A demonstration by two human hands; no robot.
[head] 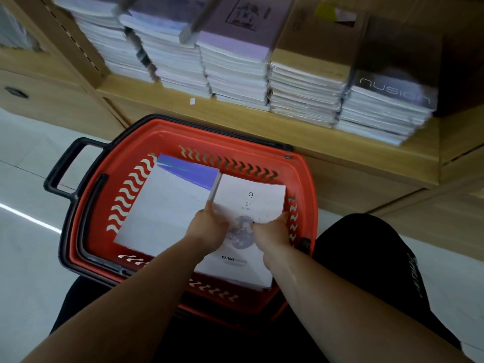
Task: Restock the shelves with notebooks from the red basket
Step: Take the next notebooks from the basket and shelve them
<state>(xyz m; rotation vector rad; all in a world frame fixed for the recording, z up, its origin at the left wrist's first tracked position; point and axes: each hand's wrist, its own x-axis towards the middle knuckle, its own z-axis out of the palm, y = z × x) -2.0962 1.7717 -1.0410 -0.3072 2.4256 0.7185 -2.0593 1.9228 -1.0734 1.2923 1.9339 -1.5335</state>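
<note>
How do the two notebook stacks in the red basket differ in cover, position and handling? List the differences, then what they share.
1. The right stack shows a printed cover with "9", "27" and a moon picture; the left stack shows a plain white cover.
2. Both hands, left hand and right hand, grip the right stack; the left stack lies untouched.

Both lie flat inside the red basket.

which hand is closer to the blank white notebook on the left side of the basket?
Left. The left hand grips the "9 27" notebook stack at its left edge, right beside the blank white notebook. The right hand holds the stack's far side, toward the red basket wall.
</note>
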